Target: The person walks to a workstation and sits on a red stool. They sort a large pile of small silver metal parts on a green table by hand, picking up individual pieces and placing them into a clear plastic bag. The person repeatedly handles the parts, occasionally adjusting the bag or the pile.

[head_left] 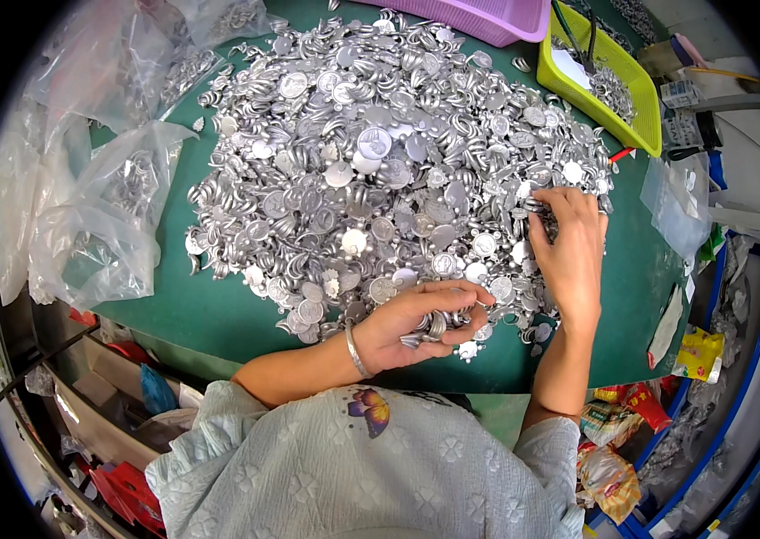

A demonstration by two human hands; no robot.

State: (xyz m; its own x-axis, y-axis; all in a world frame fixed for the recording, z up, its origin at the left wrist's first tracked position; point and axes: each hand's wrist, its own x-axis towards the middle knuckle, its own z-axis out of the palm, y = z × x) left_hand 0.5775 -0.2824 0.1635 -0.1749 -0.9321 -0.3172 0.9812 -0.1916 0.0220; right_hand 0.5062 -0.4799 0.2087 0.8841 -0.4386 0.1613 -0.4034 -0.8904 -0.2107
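Observation:
A wide heap of small silver metal pieces [371, 207], coin-like discs and curved ridged ones, covers the middle of the green table [187, 310]. My left hand [402, 328], with a silver bangle [357, 351] at its wrist, is curled palm-up at the heap's near edge. Several curved silver pieces [438, 325] lie in its bent fingers. Over the right side of the heap, my right hand [573, 251] reaches down with thumb and fingertips drawn together among the pieces. What sits between those fingertips is too small to make out.
Transparent plastic bags [106, 220], some with metal pieces inside, lie along the left. A purple basket [501, 31] and a yellow-green basket [645, 126] holding pieces and a dark-handled tool stand at the back right. A flat plastic bag [678, 211] lies at the right edge.

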